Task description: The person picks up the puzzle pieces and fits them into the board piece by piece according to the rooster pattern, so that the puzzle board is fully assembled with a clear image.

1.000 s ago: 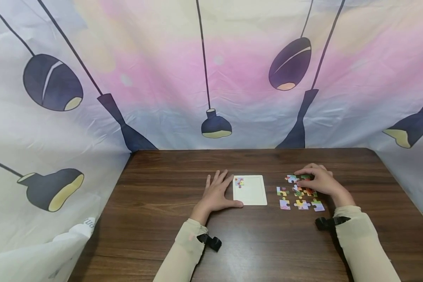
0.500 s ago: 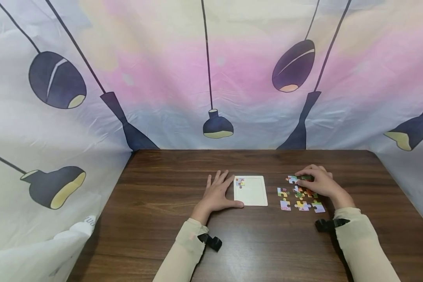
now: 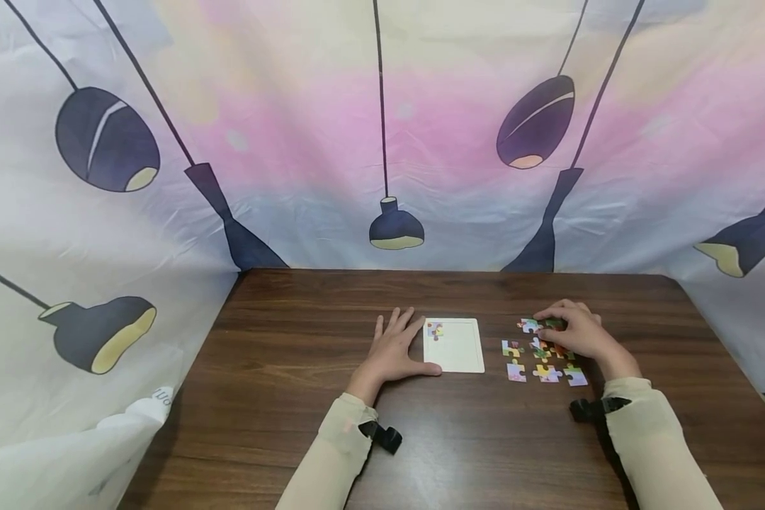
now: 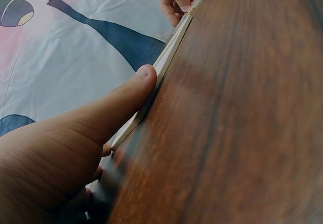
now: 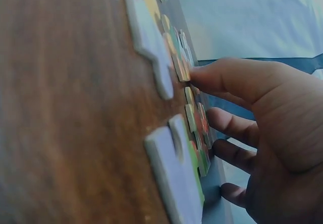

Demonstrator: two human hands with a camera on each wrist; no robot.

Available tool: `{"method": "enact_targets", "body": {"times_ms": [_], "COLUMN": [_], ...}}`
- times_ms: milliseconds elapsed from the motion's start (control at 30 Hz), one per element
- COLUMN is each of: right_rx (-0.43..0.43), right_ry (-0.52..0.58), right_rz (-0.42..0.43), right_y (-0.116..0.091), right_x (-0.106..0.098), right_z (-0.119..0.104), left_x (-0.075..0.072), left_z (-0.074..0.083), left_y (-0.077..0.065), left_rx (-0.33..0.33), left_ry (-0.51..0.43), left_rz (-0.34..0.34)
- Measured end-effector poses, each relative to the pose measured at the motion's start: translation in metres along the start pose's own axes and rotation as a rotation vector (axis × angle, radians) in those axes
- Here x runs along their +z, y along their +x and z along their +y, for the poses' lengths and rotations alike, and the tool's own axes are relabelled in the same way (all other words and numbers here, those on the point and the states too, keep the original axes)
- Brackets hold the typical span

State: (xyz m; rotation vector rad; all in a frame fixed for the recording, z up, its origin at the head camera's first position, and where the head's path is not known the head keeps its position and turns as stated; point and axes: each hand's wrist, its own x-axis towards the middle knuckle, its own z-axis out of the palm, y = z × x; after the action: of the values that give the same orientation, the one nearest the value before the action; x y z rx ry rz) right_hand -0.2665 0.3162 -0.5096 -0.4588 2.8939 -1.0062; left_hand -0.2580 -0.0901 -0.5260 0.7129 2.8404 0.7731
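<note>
A white square puzzle board (image 3: 459, 350) lies on the table, with colourful joined pieces (image 3: 435, 329) in its far left corner. My left hand (image 3: 392, 354) spreads along the board's left side, fingers straight. Its thumb (image 4: 146, 75) touches the near edge in the left wrist view. To the right of the board my right hand (image 3: 580, 329) rests low over loose jigsaw pieces (image 3: 547, 373), fingers lightly bent and apart. In the right wrist view its thumb tip (image 5: 194, 75) is right at a piece's edge, with the other fingertips close to more pieces. Part of the cluster is hidden under this hand.
The pieces lie in loose rows on a brown wooden table (image 3: 280, 368). A patterned cloth (image 3: 306, 142) with printed lamps hangs behind and to the left. Black straps with small cameras (image 3: 387, 439) sit on both wrists.
The head view has shifted slightly. Both hands, the board and the loose pieces have stayed in practically the same places.
</note>
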Motion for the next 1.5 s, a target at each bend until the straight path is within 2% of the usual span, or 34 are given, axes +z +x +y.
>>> {"method": "enact_targets", "body": {"times_ms": [333, 733, 1133, 1500], "right_rx": [-0.020, -0.018, -0.037, 0.033], "right_ry": [-0.049, 0.004, -0.106, 0.032], "right_rz": [0.007, 0.006, 0.047, 0.087], "right_y": [-0.0007, -0.0025, -0.0018, -0.0015], "right_x": [0.0012, -0.0004, 0.0047, 0.0025], "right_z": [-0.0026, 0.0034, -0.0024, -0.0021], "left_x": [-0.0009, 0.0002, 0.0008, 0.0010], "left_z": [0.0004, 0.0003, -0.0015, -0.0015], "left_y": [-0.0006, 0.0010, 0.0008, 0.0005], "left_rx": [-0.015, -0.011, -0.006, -0.013], "left_ry": [-0.006, -0.007, -0.003, 0.003], "left_rz": [-0.008, -0.013, -0.006, -0.013]}}
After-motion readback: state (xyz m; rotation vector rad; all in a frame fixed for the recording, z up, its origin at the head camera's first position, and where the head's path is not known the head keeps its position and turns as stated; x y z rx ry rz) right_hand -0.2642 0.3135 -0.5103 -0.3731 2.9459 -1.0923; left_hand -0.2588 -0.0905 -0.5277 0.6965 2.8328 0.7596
